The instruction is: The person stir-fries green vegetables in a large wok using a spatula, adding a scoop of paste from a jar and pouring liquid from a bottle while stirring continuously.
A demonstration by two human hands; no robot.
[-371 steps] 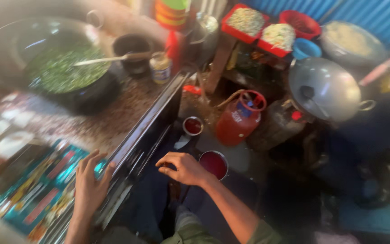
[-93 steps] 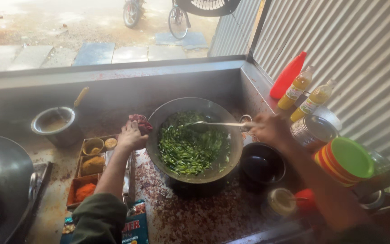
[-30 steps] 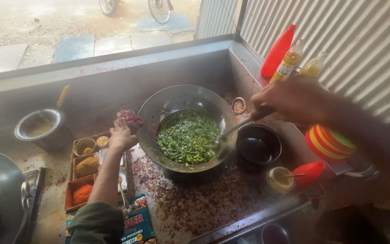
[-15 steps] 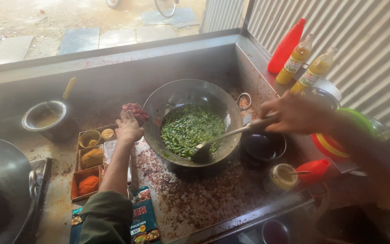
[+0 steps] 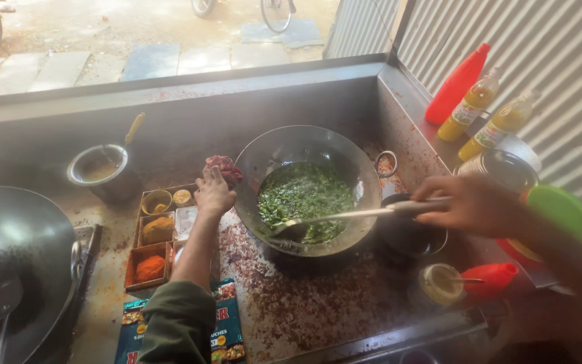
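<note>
Head view, looking down on a speckled stall counter point(image 5: 304, 303). Right hand point(image 5: 469, 204) closed around the handle end of a long metal ladle point(image 5: 345, 217), fingers wrapped over it. Ladle's long axis nearly level across the picture, running left from the grip and dipping slightly, bowl end resting in chopped greens point(image 5: 304, 195) inside the steel wok point(image 5: 277, 152) at centre. So: greens to the left of the gripping hand, wok between the two hands. Left hand point(image 5: 213, 192) at the wok's left rim, fingers loosely curled, touching or pinching a reddish cloth point(image 5: 223, 165) there; whether actually clamped on it, cannot tell. Left hand nearer the rim, right hand nearer the ladle's free end. Counted: two woks, the second one dark and lying at the far left point(image 5: 15, 249) with its own spoon; one small pot with a yellow-handled utensil point(image 5: 99, 172); one spice tray point(image 5: 156, 236) with several compartments of yellow and orange powders; one red squeeze bottle point(image 5: 456, 84) against the corrugated wall; two yellow-filled bottles point(image 5: 469, 108) just beside it; one dark bowl point(image 5: 412, 236) under the right wrist; one open jar point(image 5: 439, 284) near the front edge; printed packets point(image 5: 227, 330) by the left sleeve.
</note>
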